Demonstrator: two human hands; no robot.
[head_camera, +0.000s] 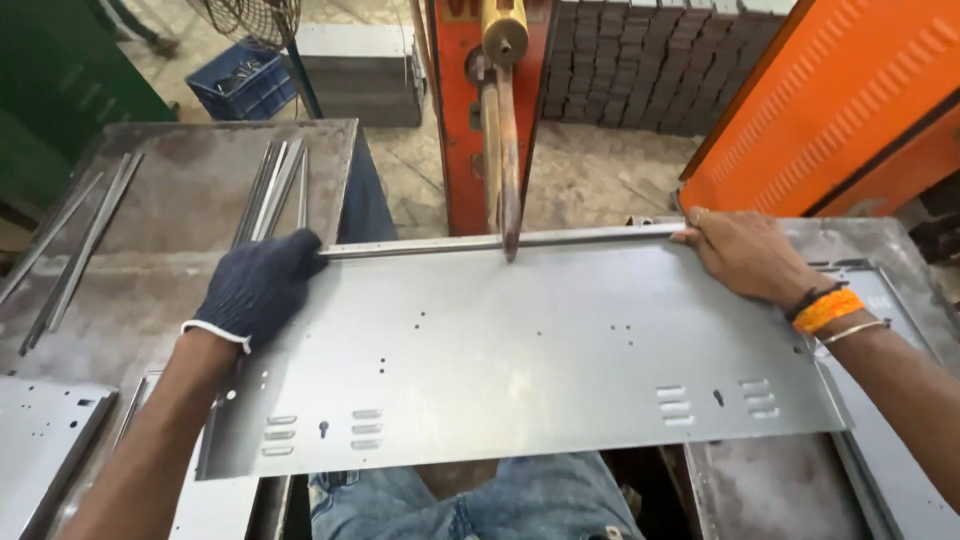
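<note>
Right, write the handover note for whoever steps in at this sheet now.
Left hand, in a dark glove, grips the left end of the thin metal strip on the sheet metal panel.
Right hand, bare, presses the strip's right end at the panel's far edge.
The welder's upper electrode arm has its tip on the strip near mid-length.
More strips lie on the left table.
Weld marks cannot be made out.

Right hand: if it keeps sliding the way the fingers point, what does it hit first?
The right hand points left along the metal strip on the sheet panel. First in line is probably the welder's electrode tip, though depth is unclear.
</note>
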